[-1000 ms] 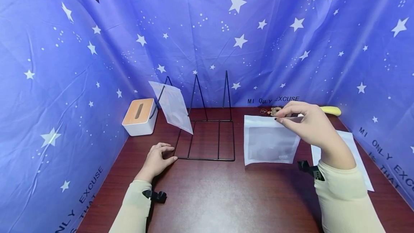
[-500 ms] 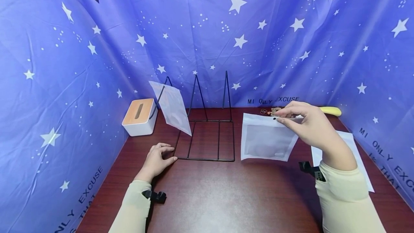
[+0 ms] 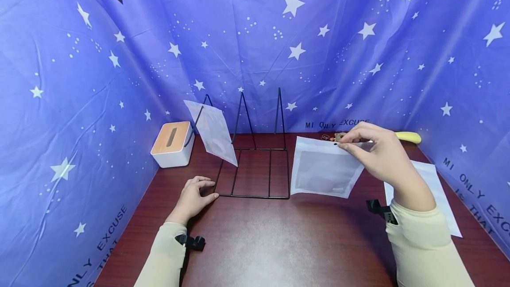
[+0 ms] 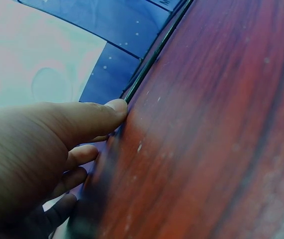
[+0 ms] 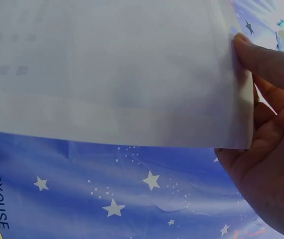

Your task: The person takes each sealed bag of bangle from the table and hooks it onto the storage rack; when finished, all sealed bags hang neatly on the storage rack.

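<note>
My right hand [image 3: 374,149] pinches the top edge of a whitish translucent zip pouch [image 3: 326,167], which hangs upright to the right of a black wire rack [image 3: 260,197]. In the right wrist view the pale pouch [image 5: 122,89] fills much of the frame, with the thumb pressed on its edge. My left hand [image 3: 193,198] grips the rack's front left corner. The left wrist view shows the thumb of that hand [image 4: 47,144] on the thin black wire, its other fingers at the far side. A second pouch [image 3: 215,134] leans in the rack's leftmost upright loop.
A white tissue box [image 3: 172,145] with a wooden lid stands left of the rack. Behind my right hand are a small brown trinket [image 3: 340,137] and a yellow object [image 3: 408,137]. A white sheet [image 3: 428,194] lies at the right under my forearm. Starry blue cloth [image 3: 255,34] surrounds the table.
My right hand has carried the pouch slightly left, its lower left corner now close to the rack's right front corner. The left hand stays at the rack.
</note>
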